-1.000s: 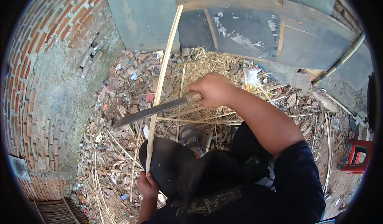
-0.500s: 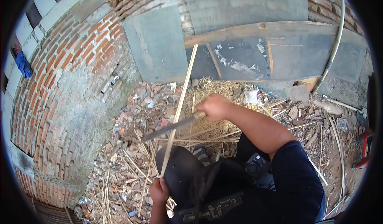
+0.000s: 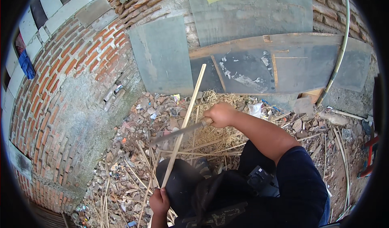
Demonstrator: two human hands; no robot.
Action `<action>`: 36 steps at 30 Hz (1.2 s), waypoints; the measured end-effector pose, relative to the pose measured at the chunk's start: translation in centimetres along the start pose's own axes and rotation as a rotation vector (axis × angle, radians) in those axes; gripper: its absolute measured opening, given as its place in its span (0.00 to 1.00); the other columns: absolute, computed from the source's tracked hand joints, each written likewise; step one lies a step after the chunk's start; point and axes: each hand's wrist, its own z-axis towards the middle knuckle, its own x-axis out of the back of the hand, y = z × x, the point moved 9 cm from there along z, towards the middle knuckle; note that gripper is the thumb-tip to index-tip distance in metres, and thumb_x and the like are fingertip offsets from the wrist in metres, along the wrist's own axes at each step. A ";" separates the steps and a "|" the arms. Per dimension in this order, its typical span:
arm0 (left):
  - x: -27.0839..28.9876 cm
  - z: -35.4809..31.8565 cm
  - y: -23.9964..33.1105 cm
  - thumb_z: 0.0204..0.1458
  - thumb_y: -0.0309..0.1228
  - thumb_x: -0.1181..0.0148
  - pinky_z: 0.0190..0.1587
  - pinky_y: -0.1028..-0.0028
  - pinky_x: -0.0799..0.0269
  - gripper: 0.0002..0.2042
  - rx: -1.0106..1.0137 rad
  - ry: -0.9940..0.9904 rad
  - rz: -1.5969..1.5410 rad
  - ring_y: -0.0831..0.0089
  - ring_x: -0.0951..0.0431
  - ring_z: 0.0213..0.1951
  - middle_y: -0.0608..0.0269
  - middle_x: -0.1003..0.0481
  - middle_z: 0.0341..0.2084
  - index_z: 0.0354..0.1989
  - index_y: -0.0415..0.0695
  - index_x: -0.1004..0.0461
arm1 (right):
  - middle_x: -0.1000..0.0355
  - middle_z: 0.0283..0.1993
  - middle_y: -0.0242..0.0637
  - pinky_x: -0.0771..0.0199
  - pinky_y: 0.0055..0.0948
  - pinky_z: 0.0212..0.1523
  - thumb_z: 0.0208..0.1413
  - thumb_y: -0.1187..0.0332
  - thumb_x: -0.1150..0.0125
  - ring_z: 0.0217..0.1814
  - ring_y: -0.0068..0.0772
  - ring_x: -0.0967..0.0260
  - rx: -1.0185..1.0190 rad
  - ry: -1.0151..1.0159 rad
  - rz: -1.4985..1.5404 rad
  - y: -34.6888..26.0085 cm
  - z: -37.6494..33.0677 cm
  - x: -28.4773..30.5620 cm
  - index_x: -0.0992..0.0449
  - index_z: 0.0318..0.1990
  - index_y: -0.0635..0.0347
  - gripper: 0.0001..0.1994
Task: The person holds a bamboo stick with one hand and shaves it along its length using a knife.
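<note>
My left hand [image 3: 159, 202] is closed round the lower end of a long, pale bamboo strip [image 3: 191, 106], low in the picture beside my dark-clad knee [image 3: 178, 173]. The strip slants up and away, its far end raised in front of the wall boards. In my right fist [image 3: 221, 114] is the wooden handle of a long-bladed knife [image 3: 166, 137]. Its blade points left and lies across the strip at about the middle; the blade's tip is blurred. Whether the edge bites into the bamboo I cannot tell.
Pale shavings [image 3: 227, 136] are heaped beyond my knees. More bamboo strips [image 3: 142, 193] lie over the rubble-strewn ground [image 3: 121, 163]. A brick wall [image 3: 60, 106] rises at left, grey boards [image 3: 162, 57] stand at the back, and a pole [image 3: 338, 61] leans at right.
The view has tilted up slightly. The strip's far end sits lower against the boards, and the blade crosses the strip nearer to that end. Both hands keep their hold.
</note>
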 end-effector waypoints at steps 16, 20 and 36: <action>-0.8 0.5 0.8 0.65 0.39 0.51 0.22 0.49 0.36 0.18 -0.004 -0.002 -0.003 0.38 0.28 0.20 0.43 0.31 0.14 0.24 0.41 0.35 | 0.21 0.34 0.41 0.21 0.48 0.42 0.45 0.66 0.36 0.40 0.48 0.21 -0.237 0.080 0.219 5.3 0.4 -1.3 0.21 0.36 0.53 0.09; -0.6 0.4 0.4 0.65 0.39 0.51 0.22 0.50 0.36 0.18 0.024 -0.073 0.022 0.38 0.28 0.20 0.43 0.31 0.13 0.24 0.41 0.36 | 0.21 0.34 0.41 0.21 0.49 0.42 0.45 0.66 0.36 0.40 0.49 0.22 -0.187 0.021 0.126 3.3 0.2 -1.3 0.21 0.37 0.53 0.10; -0.5 -0.3 -0.4 0.65 0.40 0.51 0.22 0.52 0.36 0.19 -0.004 -0.064 -0.052 0.40 0.27 0.20 0.44 0.31 0.14 0.25 0.40 0.33 | 0.21 0.35 0.42 0.21 0.48 0.43 0.46 0.66 0.37 0.40 0.48 0.21 -0.091 0.087 0.016 0.8 -0.1 0.3 0.22 0.40 0.53 0.12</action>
